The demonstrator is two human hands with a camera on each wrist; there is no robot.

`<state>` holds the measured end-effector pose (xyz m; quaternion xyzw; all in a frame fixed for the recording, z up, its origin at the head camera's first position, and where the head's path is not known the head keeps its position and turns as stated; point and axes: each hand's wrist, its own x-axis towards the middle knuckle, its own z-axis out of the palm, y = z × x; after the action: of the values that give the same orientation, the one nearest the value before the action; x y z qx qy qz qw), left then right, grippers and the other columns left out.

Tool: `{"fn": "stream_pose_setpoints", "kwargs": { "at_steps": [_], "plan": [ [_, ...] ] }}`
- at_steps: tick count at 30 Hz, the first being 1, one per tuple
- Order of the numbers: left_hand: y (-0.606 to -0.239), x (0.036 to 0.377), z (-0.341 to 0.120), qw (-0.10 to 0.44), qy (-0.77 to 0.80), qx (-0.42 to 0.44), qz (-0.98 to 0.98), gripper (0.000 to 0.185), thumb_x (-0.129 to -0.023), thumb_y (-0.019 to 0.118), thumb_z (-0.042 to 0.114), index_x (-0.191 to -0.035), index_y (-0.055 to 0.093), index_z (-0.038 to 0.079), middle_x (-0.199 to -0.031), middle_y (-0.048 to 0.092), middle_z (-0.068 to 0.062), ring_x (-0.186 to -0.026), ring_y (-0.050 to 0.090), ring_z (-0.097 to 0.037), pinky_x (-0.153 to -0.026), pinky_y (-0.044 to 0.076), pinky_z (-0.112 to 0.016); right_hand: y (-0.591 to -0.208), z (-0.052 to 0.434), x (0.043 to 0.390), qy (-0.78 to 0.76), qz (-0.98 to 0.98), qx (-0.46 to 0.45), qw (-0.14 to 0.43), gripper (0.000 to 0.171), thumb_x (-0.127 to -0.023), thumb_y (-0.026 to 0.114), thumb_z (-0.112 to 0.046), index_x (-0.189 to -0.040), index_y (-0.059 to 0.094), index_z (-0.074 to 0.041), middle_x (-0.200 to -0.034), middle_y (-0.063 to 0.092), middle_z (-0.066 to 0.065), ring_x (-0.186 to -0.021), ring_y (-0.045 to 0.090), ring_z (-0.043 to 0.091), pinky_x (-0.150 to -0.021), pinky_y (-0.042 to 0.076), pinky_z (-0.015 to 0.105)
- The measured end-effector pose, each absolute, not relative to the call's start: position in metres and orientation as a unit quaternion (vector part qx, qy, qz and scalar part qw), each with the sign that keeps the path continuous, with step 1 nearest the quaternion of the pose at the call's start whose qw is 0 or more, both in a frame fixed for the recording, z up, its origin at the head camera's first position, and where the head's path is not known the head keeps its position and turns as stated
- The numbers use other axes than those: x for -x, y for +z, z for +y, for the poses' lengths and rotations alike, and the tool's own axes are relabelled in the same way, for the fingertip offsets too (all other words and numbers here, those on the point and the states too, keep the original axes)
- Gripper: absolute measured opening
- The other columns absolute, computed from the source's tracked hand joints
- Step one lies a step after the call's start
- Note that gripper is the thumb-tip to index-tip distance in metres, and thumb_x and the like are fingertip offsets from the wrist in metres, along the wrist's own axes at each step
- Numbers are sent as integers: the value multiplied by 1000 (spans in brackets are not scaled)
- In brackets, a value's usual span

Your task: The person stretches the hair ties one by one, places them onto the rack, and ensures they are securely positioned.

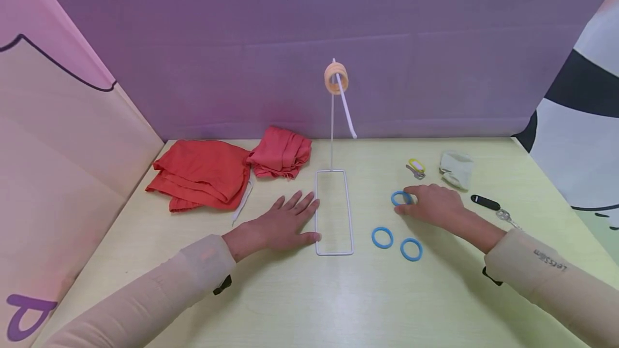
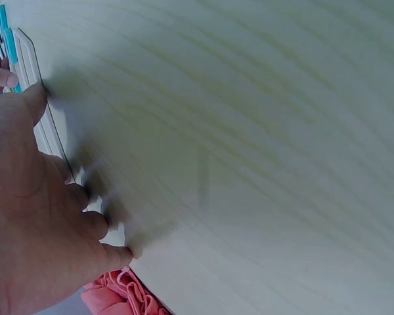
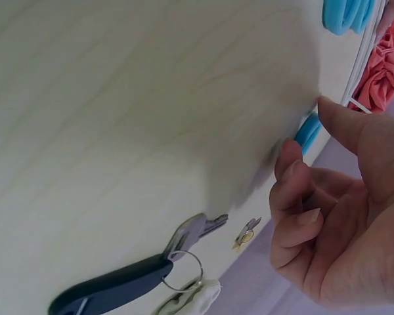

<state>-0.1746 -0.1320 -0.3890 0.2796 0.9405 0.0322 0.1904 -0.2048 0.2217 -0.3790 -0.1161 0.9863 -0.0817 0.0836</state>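
My left hand [image 1: 290, 222] lies flat and open on the pale green table [image 1: 309, 294], its thumb and fingertips against the left side of a white wire stand's rectangular base [image 1: 333, 212] [image 2: 31, 62]. The stand's thin upright rod carries orange rings [image 1: 336, 78] at its top. My right hand [image 1: 425, 203] [image 3: 328, 197] reaches to a blue ring [image 1: 400, 198] [image 3: 308, 132] and pinches it between thumb and forefinger on the table. Two more blue rings [image 1: 382, 237] [image 1: 411, 249] lie loose nearer me.
Two red cloths [image 1: 200, 173] [image 1: 280, 152] lie at the back left, with a white strip [image 1: 242, 203] beside them. Right of the stand are a yellow-ringed clip [image 1: 416, 168], a pale balled cloth [image 1: 456, 169] and a black key fob [image 1: 485, 202] [image 3: 111, 289]. Fabric walls enclose the table.
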Motion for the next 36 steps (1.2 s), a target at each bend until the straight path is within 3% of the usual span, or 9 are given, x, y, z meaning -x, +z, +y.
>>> {"fn": "stream_pose_setpoints", "kwargs": {
  "at_steps": [7,13,23,36],
  "plan": [
    [-390,175,-132,192,28,-279,941,87,-98,42,65,-163,6,20,-171,0,-2,-158,-2,-31,-125,6,-59,-383,219,204,-85,985,134,59,46,-91,67,-45,-127,67,-16,-76,71,6,-67,62,23,-46,40,36],
    [-393,176,-133,190,28,-279,941,87,-98,42,66,-163,7,20,-171,1,-1,-158,-2,-31,-125,6,-59,-391,218,204,-79,985,147,37,42,-94,64,-41,-124,67,-13,-75,70,8,-66,62,24,-45,41,36],
    [-393,176,-132,193,30,-277,941,87,-98,41,67,-163,7,21,-171,0,-1,-158,-3,-31,-125,5,-59,-393,217,201,-73,983,169,-6,24,-95,62,-35,-103,69,-13,-61,57,1,-57,55,20,-44,38,35],
    [-395,177,-132,195,24,-270,943,88,-97,40,69,-163,4,23,-171,-3,2,-158,-5,-29,-126,4,-58,-379,214,199,-111,974,185,-68,27,-94,62,-30,-113,71,-13,-59,62,-4,-51,52,13,-42,34,30]
  ]
}}
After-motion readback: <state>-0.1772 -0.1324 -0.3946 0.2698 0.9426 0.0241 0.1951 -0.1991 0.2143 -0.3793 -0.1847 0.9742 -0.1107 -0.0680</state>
